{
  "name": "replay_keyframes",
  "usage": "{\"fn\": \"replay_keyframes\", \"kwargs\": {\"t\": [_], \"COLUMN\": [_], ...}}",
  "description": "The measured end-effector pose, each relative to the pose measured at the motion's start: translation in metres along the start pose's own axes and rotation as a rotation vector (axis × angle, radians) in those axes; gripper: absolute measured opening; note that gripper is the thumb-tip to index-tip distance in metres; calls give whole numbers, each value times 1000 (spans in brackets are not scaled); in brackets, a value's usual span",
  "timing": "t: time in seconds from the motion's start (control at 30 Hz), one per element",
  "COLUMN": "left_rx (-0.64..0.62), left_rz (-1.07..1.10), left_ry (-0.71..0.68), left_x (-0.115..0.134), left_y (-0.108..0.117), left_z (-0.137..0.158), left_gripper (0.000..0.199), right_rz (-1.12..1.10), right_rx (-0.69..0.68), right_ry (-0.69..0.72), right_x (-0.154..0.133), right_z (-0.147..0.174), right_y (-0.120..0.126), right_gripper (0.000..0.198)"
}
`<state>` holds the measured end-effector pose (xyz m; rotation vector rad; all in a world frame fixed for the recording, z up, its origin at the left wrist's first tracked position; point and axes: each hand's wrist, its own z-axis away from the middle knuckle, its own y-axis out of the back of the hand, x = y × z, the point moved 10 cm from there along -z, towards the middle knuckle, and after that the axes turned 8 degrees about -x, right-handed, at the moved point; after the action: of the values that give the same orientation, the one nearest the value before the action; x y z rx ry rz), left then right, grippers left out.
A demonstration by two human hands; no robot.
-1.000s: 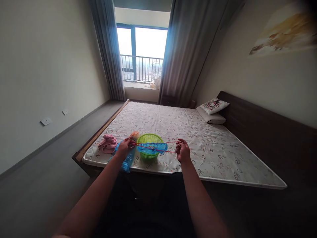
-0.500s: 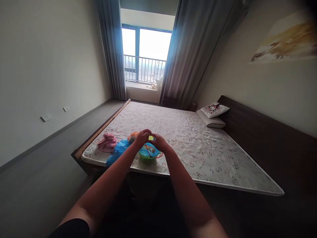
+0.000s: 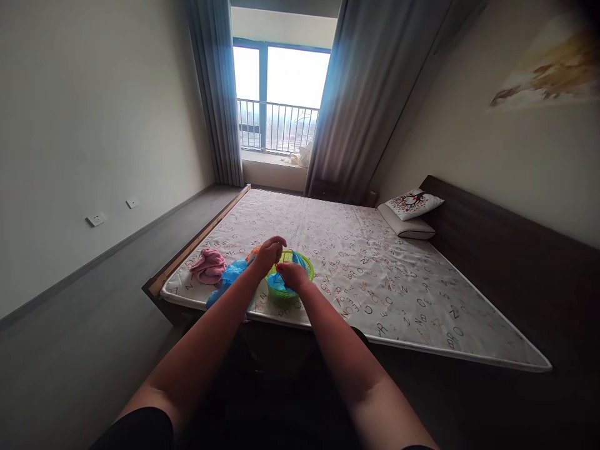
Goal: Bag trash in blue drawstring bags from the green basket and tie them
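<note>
Both of my hands are over a green mesh basket [image 3: 307, 265] near the front edge of the bed. Inside the basket lies blue plastic [image 3: 280, 282], perhaps a bag. My right hand [image 3: 294, 276] is closed on a thin red cord [image 3: 278, 267], its fingers low inside the rim. Just above and to the left, my left hand [image 3: 270, 252] has curled fingers; whether it grips the cord too is hidden. Left of the basket is crumpled blue plastic [image 3: 229, 275], with an orange item [image 3: 253, 253] partly behind my left hand.
A pink cloth [image 3: 207, 265] lies by the left corner of the letter-printed mattress [image 3: 370, 275]. Two pillows [image 3: 410, 209] rest against the dark headboard [image 3: 497, 231]. A wooden footboard [image 3: 201, 240] runs along the left side, with grey curtains and a window beyond.
My right hand has dropped into the basket's opening, while my left stays above. The red cord, earlier looped wide over the blue plastic, now shows only at my fingers. The view has shifted slightly.
</note>
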<state>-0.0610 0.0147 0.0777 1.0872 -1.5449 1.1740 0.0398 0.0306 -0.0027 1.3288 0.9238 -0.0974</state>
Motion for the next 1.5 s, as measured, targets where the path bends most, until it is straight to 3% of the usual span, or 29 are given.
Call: {"fn": "replay_keyframes", "kwargs": {"t": [0.13,0.23,0.37,0.47,0.53,0.63,0.7,0.8,0.93,1.1,1.2,1.3,1.37,1.5], "left_rx": [87,137,143,62,-18,-152,-242,-361,-495,-616,-645,-460,-319,-330], "left_rz": [5,-5,-46,-61,-66,-68,-66,-73,-95,-148,-246,-207,-194,-484], "left_ry": [-14,-17,-7,54,105,168,199,242,327,391,341,191,89,-30], "left_x": [5,4,-1,-11,-20,-32,-39,-45,-46,-42,-41,-33,-29,-28], "left_y": [21,34,42,34,23,1,-14,-29,-37,-41,-36,-18,-7,-21], "left_z": [5,10,14,14,12,8,7,10,23,37,39,32,30,35], "left_gripper": [8,9,17,13,27,66,79,87,91,86,72,46,45,20], "right_rz": [49,16,-57,-111,-142,-180,-184,-154,-140,-248,-298,-364,-430,-529], "right_rx": [-10,-30,140,295,321,207,90,-19,-50,-92,-21,142,239,311], "right_ry": [-119,-131,-154,-215,-195,-55,51,147,160,79,31,-25,-75,-114], "right_x": [22,24,14,7,-4,-32,-50,-64,-61,-46,-32,-12,3,13], "right_z": [3,7,18,30,34,32,29,28,36,48,50,49,48,46], "right_y": [9,19,55,88,102,103,95,83,79,78,86,100,104,103], "right_gripper": [10,11,34,47,45,43,51,43,26,10,9,20,31,43]}}
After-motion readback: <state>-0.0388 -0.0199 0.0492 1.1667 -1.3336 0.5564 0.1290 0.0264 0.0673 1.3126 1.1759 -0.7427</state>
